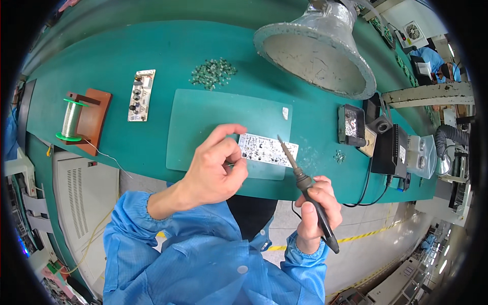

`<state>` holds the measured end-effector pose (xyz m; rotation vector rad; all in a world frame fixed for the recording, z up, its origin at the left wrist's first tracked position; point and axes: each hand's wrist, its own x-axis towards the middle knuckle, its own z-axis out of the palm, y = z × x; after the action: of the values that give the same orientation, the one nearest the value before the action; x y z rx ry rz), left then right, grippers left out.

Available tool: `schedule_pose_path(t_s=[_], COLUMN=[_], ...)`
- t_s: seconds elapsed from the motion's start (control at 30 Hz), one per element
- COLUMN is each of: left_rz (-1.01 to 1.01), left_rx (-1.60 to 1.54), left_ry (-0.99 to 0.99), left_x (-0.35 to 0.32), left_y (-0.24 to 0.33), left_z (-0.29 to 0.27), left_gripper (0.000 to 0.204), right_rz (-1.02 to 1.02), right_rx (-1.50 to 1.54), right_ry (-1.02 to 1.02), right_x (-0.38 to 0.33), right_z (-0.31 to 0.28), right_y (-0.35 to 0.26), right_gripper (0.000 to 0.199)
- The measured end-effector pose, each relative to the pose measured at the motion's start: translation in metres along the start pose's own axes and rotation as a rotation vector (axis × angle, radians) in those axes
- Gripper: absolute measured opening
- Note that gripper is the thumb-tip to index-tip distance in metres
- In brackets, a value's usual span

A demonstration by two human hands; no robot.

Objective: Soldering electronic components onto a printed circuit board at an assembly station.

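A white circuit board point(267, 150), its face dotted with dark marks and solder joints, lies at the front right of a translucent mat point(203, 117). At the board's left end is my left hand point(216, 165), closed, its index finger by the upper corner and its thumb by the lower edge. A soldering iron point(310, 190) is held in my right hand point(320, 208), which wraps round its black handle. The metal tip points up and away over the board's right part; whether it touches is unclear.
A solder wire spool point(72, 121) stands on a brown holder at left, beside another populated board point(141, 95). Small green parts point(213, 72) are heaped behind the mat. A large metal fume hood point(320, 56) overhangs the back right. A black tray point(351, 125) and black box point(390, 151) stand at right.
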<state>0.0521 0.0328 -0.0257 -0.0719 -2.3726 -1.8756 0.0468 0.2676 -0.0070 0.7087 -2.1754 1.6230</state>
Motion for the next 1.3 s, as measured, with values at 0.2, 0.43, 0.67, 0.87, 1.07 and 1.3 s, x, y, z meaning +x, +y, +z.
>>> schedule_pose_path(t_s=[0.2, 0.43, 0.67, 0.87, 1.07, 1.3], left_rz=[0.010, -0.014, 0.021, 0.013, 0.023, 0.038], left_rx=[-0.014, -0.029, -0.037, -0.033, -0.016, 0.005], left_ry=[-0.016, -0.012, 0.012, 0.033, 0.025, 0.031], left_x=[-0.001, -0.002, -0.002, -0.002, -0.001, -0.001], left_y=[0.000, -0.001, -0.003, -0.002, -0.003, -0.003], left_z=[-0.001, -0.001, 0.001, 0.001, 0.001, 0.001], left_gripper=[0.011, 0.012, 0.012, 0.013, 0.013, 0.012], right_rz=[0.045, 0.016, 0.047, 0.001, 0.008, 0.025], right_rx=[0.002, -0.012, -0.024, -0.040, -0.041, -0.035], right_ry=[-0.043, -0.150, -0.145, -0.183, -0.177, -0.180], right_x=[-0.004, 0.001, -0.002, 0.003, 0.002, 0.003], right_z=[0.003, 0.007, 0.012, 0.011, 0.011, 0.011], right_y=[-0.005, -0.007, -0.006, -0.004, -0.005, -0.006], right_gripper=[0.018, 0.015, 0.020, 0.014, 0.014, 0.015])
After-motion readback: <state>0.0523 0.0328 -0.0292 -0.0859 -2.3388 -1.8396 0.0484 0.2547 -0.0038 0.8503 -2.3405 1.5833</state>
